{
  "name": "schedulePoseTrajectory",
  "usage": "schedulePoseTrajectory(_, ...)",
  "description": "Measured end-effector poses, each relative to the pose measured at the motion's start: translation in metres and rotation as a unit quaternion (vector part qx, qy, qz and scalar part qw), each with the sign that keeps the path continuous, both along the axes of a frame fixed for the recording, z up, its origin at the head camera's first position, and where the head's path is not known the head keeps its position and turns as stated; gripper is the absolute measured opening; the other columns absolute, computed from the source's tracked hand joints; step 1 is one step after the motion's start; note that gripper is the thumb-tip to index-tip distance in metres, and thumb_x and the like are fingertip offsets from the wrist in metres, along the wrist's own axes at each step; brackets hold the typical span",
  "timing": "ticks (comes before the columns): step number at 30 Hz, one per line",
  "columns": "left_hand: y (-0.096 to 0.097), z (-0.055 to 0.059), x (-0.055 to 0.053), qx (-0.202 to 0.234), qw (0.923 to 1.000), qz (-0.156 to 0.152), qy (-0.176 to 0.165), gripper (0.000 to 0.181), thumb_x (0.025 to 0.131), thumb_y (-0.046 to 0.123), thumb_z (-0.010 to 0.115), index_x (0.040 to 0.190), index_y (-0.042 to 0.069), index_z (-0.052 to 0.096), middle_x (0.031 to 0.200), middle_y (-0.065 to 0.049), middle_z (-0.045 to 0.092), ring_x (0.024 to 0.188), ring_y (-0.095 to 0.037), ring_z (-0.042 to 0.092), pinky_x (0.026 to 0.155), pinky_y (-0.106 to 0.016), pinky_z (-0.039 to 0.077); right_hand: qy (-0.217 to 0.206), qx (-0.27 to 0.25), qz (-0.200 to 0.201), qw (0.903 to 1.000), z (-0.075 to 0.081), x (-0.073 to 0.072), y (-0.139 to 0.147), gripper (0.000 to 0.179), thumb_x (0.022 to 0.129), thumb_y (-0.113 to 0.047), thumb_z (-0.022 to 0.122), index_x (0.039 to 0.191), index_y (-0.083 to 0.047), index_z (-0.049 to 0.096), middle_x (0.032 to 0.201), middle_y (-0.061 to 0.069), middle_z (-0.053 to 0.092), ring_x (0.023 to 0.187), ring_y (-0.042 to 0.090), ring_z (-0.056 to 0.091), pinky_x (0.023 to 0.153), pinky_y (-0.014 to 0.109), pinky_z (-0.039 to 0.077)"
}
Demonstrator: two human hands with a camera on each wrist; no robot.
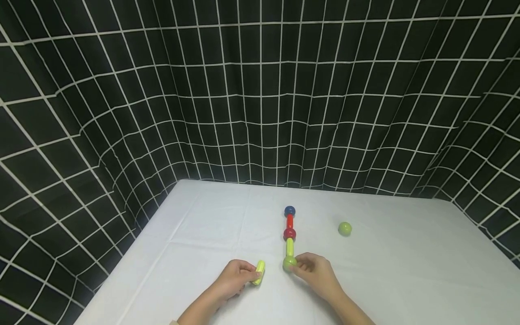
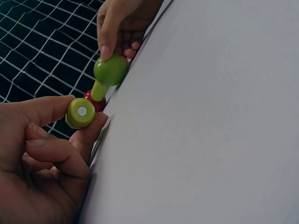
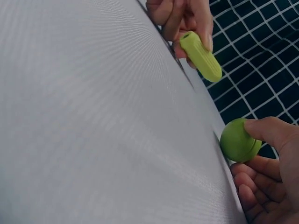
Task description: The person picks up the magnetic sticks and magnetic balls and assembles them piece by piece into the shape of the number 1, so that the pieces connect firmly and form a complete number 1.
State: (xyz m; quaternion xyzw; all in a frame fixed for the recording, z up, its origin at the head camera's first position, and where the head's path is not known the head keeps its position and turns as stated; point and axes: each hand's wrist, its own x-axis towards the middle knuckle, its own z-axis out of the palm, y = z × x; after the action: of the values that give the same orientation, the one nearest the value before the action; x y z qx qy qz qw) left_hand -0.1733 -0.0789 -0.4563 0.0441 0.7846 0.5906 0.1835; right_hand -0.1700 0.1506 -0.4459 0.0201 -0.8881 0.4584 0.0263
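My left hand (image 1: pixel 235 278) pinches a yellow-green rod (image 1: pixel 260 272) between thumb and fingers; the left wrist view shows a round silvery spot on the rod's end (image 2: pixel 82 111). To its right, my right hand (image 1: pixel 318 274) pinches a green ball (image 1: pixel 289 263) at the near end of a straight chain. From that ball a yellow-green rod (image 1: pixel 290 247) leads to a red ball (image 1: pixel 290 233), then a red rod (image 1: pixel 290 221) and a blue ball (image 1: pixel 290 211) at the far end. The two hands are a short gap apart.
A loose green ball (image 1: pixel 345 229) lies on the white-covered table (image 1: pixel 406 253), right of the chain. Behind and at both sides hangs a black curtain (image 1: pixel 268 113) with a white grid.
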Motion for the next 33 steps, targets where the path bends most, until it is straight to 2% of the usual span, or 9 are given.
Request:
schedulePoseTrajectory(6,0.013,0.001,0.004,-0.015,0.9998,-0.004,-0.012,0.029,0.080,0.026,0.068,0.095,0.002,0.063,0.059,0.005,0.054,0.041,-0.003,0.031,0.038,-0.014,0.028,0.000,0.000,0.000,1.0000,-0.001,0.000,0.000,0.031,0.071,-0.023,0.079,0.093,-0.003,0.068,0.071,-0.001,0.062,0.063,0.009,0.053,0.055,0.018,0.046)
schedulePoseTrajectory(13,0.030,0.001,0.007,-0.003,0.9998,-0.018,-0.003,0.022,0.079,0.023,0.068,0.089,0.004,0.064,0.053,0.006,0.049,0.040,-0.003,0.031,0.038,-0.014,0.028,-0.004,0.009,-0.004,0.9999,-0.003,-0.003,0.001,0.031,0.071,-0.024,0.078,0.093,-0.005,0.068,0.070,-0.002,0.061,0.063,0.008,0.052,0.056,0.018,0.046)
schedulePoseTrajectory(26,0.042,-0.001,0.007,-0.020,0.9997,-0.016,0.000,0.021,0.078,0.024,0.070,0.087,0.006,0.064,0.052,0.007,0.047,0.041,-0.003,0.032,0.038,-0.015,0.029,-0.006,0.003,-0.001,1.0000,-0.005,-0.003,0.002,0.030,0.071,-0.023,0.078,0.093,-0.005,0.068,0.071,-0.002,0.061,0.062,0.008,0.052,0.055,0.018,0.046)
schedulePoseTrajectory(33,0.048,0.002,0.007,-0.025,0.9995,-0.017,0.010,0.019,0.077,0.022,0.070,0.083,0.005,0.064,0.052,0.006,0.048,0.041,-0.004,0.033,0.038,-0.015,0.030,-0.005,0.000,0.000,1.0000,-0.004,-0.003,0.002,0.032,0.071,-0.026,0.078,0.093,-0.005,0.068,0.072,-0.002,0.062,0.062,0.008,0.052,0.055,0.018,0.046)
